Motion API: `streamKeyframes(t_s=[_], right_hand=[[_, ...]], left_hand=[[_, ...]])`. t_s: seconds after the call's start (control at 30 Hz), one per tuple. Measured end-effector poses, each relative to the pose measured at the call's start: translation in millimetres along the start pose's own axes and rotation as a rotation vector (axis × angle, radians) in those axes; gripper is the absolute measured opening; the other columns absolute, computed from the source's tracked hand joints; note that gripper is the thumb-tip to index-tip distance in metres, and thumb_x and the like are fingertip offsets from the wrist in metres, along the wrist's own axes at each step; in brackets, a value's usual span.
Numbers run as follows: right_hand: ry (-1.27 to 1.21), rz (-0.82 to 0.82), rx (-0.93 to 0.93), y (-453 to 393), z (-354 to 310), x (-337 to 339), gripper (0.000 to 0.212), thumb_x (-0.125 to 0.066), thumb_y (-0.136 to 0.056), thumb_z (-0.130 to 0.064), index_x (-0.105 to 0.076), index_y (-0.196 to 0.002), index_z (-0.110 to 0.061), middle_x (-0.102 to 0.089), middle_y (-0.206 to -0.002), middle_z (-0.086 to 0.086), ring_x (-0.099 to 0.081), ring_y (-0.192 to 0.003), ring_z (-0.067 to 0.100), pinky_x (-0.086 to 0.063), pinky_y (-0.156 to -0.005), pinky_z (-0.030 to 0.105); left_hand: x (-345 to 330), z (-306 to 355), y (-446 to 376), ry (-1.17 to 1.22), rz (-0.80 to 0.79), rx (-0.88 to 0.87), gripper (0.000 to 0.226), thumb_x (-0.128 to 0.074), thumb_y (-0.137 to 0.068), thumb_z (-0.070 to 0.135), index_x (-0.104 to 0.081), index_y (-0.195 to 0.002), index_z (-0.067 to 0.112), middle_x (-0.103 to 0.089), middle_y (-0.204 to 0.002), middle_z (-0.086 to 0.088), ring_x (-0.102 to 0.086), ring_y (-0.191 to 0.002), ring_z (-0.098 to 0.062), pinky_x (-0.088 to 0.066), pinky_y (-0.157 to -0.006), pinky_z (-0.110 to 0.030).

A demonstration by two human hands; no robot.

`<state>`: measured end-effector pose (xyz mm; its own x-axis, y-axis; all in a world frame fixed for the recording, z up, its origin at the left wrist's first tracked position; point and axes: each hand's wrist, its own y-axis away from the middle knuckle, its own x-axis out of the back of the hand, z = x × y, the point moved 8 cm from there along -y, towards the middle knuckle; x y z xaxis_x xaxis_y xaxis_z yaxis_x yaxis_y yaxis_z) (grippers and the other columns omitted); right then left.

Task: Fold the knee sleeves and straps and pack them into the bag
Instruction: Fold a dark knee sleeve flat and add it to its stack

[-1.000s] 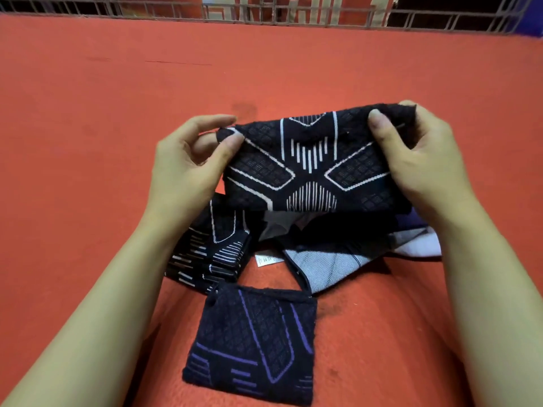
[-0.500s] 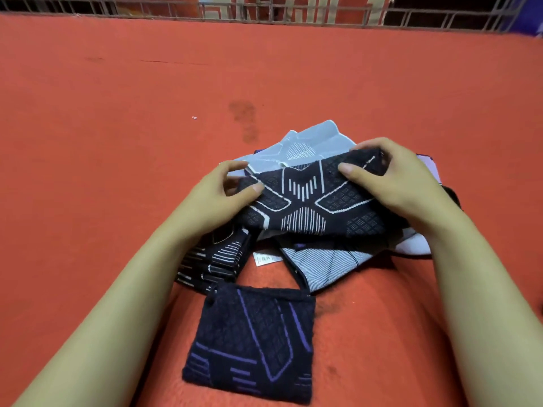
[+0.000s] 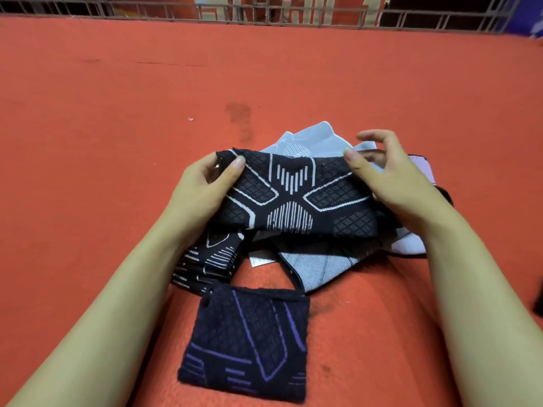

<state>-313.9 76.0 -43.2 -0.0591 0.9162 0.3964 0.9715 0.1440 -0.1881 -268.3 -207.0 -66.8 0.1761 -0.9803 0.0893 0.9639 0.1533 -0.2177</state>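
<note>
A black knee sleeve with white lines (image 3: 296,195) lies across a heap of sleeves on the red surface. My left hand (image 3: 202,186) pinches its left end between thumb and fingers. My right hand (image 3: 390,177) rests on its right end, the thumb pressing the top edge and the fingers lifted and spread. Under it lie a pale grey sleeve (image 3: 311,139), a grey striped sleeve (image 3: 317,268) and a folded black-and-white sleeve (image 3: 208,262). A folded black sleeve with purple lines (image 3: 249,342) sits nearest me. No bag can be made out.
The red cloth surface (image 3: 117,127) stretches wide to the left and behind the heap, with a dark stain (image 3: 238,113). A metal railing (image 3: 264,13) runs along the far edge. A dark object (image 3: 539,301) shows at the right edge.
The black-and-white sleeve came down from the air onto the heap. My right hand's fingers have lifted off its right end; my left hand keeps its pinch.
</note>
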Motion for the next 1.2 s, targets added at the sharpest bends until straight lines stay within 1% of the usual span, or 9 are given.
streamKeyframes(t_s=[0.13,0.2,0.33,0.43,0.6,0.67,0.8,0.93,1.2], right_hand=[[-0.162,-0.246,-0.08,7.4,12.1,-10.2,0.084,-0.083,-0.076,-0.038,-0.038,-0.147,-0.037,-0.07,-0.128,-0.006,-0.072,-0.111,0.009,-0.056,-0.093,0.036],[-0.191,-0.285,-0.085,8.7,14.7,-11.5,0.086,-0.084,-0.076,-0.029,-0.038,-0.149,-0.032,-0.072,-0.128,-0.001,-0.072,-0.115,0.015,-0.057,-0.096,0.04],[-0.229,-0.246,-0.103,5.3,13.5,-13.9,0.053,-0.076,-0.091,-0.015,-0.037,-0.127,-0.019,-0.076,-0.116,0.002,-0.075,-0.094,0.018,-0.062,-0.07,0.032],[-0.176,-0.218,-0.136,5.8,11.7,-14.8,0.027,-0.071,-0.096,-0.028,-0.047,-0.102,-0.018,-0.076,-0.089,-0.005,-0.068,-0.068,0.012,-0.052,-0.051,0.021],[-0.083,-0.188,-0.047,6.2,7.0,-13.2,0.016,-0.065,-0.101,-0.038,-0.074,-0.109,-0.028,-0.076,-0.103,-0.012,-0.071,-0.075,0.009,-0.058,-0.06,0.023],[-0.063,-0.116,0.013,3.0,4.7,-11.2,0.016,-0.061,-0.104,-0.033,-0.075,-0.108,-0.027,-0.075,-0.093,-0.016,-0.066,-0.068,0.0,-0.052,-0.058,0.017],[-0.186,-0.056,0.033,-4.1,8.6,-14.7,0.022,-0.058,-0.106,-0.024,-0.073,-0.122,-0.022,-0.079,-0.109,0.0,-0.074,-0.102,0.015,-0.058,-0.09,0.031],[-0.271,0.041,0.017,-8.8,13.2,-9.3,0.02,-0.062,-0.104,-0.027,-0.073,-0.119,-0.021,-0.077,-0.115,0.006,-0.071,-0.104,0.014,-0.056,-0.097,0.038],[-0.345,0.0,-0.039,-3.0,6.3,-21.0,0.022,-0.068,-0.099,-0.03,-0.077,-0.109,-0.012,-0.079,-0.106,0.009,-0.075,-0.098,0.024,-0.057,-0.1,0.051]], left_hand=[[5.3,-14.7,-3.2,0.028,0.062,0.074,0.025,-0.058,-0.107,0.031,-0.071,-0.119,0.012,-0.077,-0.109,-0.009,-0.072,-0.095,-0.02,-0.057,-0.095,-0.05],[8.4,-21.5,-5.7,0.045,0.088,0.113,0.028,-0.057,-0.107,0.035,-0.07,-0.118,0.013,-0.076,-0.113,-0.015,-0.071,-0.095,-0.024,-0.055,-0.099,-0.057],[10.9,-26.9,-9.1,0.003,0.114,0.119,0.03,-0.055,-0.107,0.04,-0.07,-0.118,0.016,-0.076,-0.113,-0.015,-0.071,-0.094,-0.022,-0.056,-0.098,-0.056],[10.2,-25.2,-8.8,0.0,0.134,0.108,0.029,-0.052,-0.109,0.037,-0.07,-0.117,0.015,-0.076,-0.105,-0.01,-0.07,-0.091,-0.019,-0.057,-0.093,-0.05],[10.2,-26.5,-8.4,0.017,0.139,0.14,0.028,-0.054,-0.107,0.041,-0.071,-0.11,0.019,-0.076,-0.103,-0.008,-0.069,-0.092,-0.019,-0.056,-0.095,-0.049],[8.3,-28.4,-9.1,0.058,0.133,0.167,0.031,-0.054,-0.108,0.038,-0.069,-0.113,0.011,-0.073,-0.099,-0.006,-0.068,-0.09,-0.019,-0.055,-0.088,-0.043],[8.9,-31.0,-10.2,0.184,0.129,0.211,0.018,-0.062,-0.103,0.028,-0.07,-0.113,0.015,-0.072,-0.101,-0.008,-0.069,-0.088,-0.021,-0.056,-0.08,-0.035],[5.7,-29.4,-9.2,0.159,0.066,0.184,0.019,-0.07,-0.098,0.017,-0.069,-0.116,0.017,-0.072,-0.096,-0.002,-0.07,-0.081,-0.015,-0.059,-0.071,-0.028],[6.4,-18.3,-5.3,0.043,0.065,0.067,0.024,-0.068,-0.099,0.034,-0.071,-0.104,0.01,-0.072,-0.087,-0.001,-0.067,-0.08,-0.015,-0.055,-0.077,-0.034]])
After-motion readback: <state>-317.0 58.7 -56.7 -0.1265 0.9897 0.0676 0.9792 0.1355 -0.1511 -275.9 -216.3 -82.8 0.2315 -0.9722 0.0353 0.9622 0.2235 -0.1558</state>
